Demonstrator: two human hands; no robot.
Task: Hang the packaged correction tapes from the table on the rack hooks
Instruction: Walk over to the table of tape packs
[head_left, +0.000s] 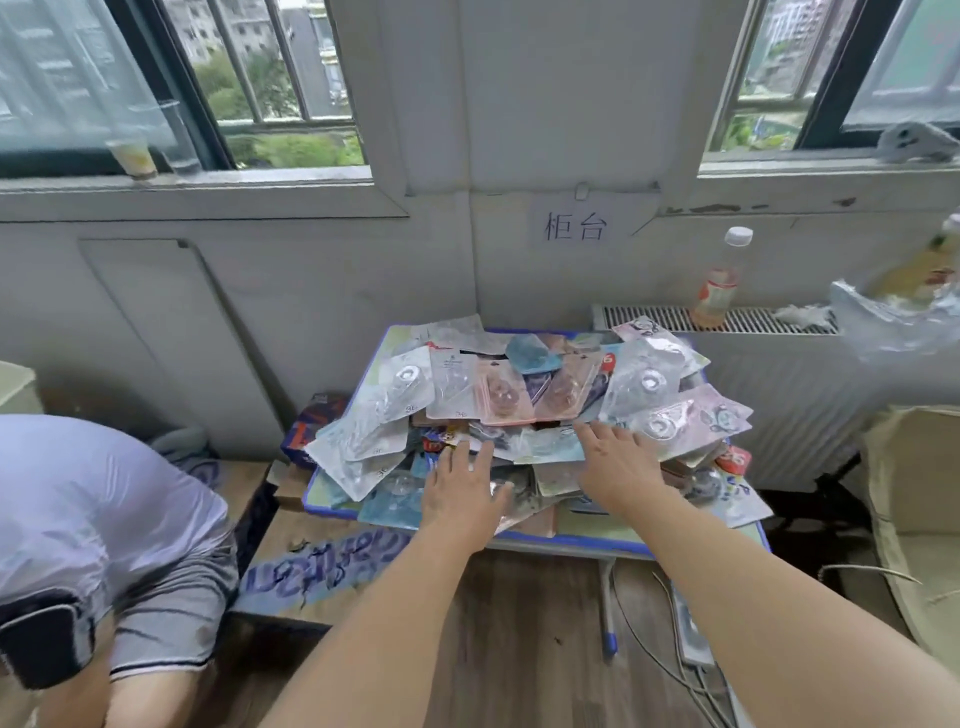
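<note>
So this is right at the picking stage. Both of the person's arms are stretched out over the heap of packaged correction tapes (524, 410) on the small blue-edged table (566, 544) under the window, and nothing has been lifted yet as far as the view shows.

The left hand (460, 486) lies flat on the near-left part of the pile, fingers straight and spread, not gripping anything. The right hand (615, 457) is the same deal: fingers extended, resting on top of a pale blue pack near the middle of the heap, no pinch, no curl around a pack.

The tapes themselves are a loose mess, blister packs overlapping every which way, some hanging over the table's left and right edges. No rack or hooks anywhere in view, so the hanging spot must be off-camera.

Next move probably calls for singling out 1 pack (or a small stack) from the slippery overlap and getting a real grip on it, ideally near the hang-hole end. Risk is dragging neighbours off the edge, since they're piled loosely.

Also around: another person (98, 519) bent over at the left, and a drink bottle (719, 283) on the radiator (779, 405).
</note>
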